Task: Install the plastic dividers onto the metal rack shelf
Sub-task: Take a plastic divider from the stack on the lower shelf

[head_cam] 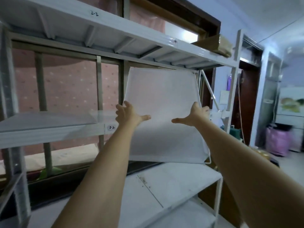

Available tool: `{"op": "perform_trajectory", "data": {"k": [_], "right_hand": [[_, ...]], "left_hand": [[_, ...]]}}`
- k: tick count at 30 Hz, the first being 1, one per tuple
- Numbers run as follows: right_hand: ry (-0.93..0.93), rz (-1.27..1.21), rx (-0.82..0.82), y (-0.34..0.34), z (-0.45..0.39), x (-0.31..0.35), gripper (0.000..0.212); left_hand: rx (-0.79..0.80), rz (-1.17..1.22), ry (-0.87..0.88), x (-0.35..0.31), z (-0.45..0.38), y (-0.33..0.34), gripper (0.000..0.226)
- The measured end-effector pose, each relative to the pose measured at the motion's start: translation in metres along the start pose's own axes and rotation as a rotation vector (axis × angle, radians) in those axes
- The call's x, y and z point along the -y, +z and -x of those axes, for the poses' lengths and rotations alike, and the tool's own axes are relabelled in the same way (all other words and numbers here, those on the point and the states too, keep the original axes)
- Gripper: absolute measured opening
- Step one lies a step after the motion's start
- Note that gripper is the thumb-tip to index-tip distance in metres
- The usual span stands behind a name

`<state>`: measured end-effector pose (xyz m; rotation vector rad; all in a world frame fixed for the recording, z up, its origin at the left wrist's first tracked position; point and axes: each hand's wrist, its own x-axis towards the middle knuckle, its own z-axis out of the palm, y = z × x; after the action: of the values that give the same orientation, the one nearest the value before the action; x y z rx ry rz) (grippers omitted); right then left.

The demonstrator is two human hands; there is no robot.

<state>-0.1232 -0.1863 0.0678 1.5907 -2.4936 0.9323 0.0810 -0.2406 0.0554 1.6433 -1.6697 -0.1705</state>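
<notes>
While we are gripping the tilted white translucent plastic divider sheet (162,112) by its side edges with both hands, left (127,115) and right (196,115), between the grey metal rack shelves (49,129), we are risking it bowing and slipping off the frame.

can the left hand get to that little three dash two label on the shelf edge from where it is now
Probably yes. The left hand holds the white plastic divider by its left edge, and the 3-2 label sits just below and left of it with nothing between. It would have to let go of the divider first.
</notes>
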Motion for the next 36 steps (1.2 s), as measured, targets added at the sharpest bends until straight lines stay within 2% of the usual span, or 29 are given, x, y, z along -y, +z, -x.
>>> {"op": "perform_trajectory", "data": {"k": [10, 16, 20, 27, 36], "right_hand": [[0.251, 0.076, -0.079, -0.058, -0.005, -0.136, 0.111], [0.378, 0.217, -0.111, -0.081, -0.028, -0.189, 0.127], [0.445, 0.207, -0.113, -0.089, -0.053, -0.214, 0.134], [0.564, 0.204, -0.150, -0.100, -0.075, -0.258, 0.127], [0.577, 0.227, -0.190, -0.100, -0.107, -0.333, 0.118]], "left_hand": [[0.154, 0.073, 0.171, -0.116, 0.042, 0.089, 0.123], [0.224, 0.120, 0.263, -0.174, 0.040, 0.142, 0.123], [0.236, 0.148, 0.328, -0.205, 0.027, 0.167, 0.122], [0.286, 0.157, 0.428, -0.260, 0.016, 0.218, 0.123], [0.384, 0.185, 0.438, -0.312, 0.023, 0.294, 0.126]]}}
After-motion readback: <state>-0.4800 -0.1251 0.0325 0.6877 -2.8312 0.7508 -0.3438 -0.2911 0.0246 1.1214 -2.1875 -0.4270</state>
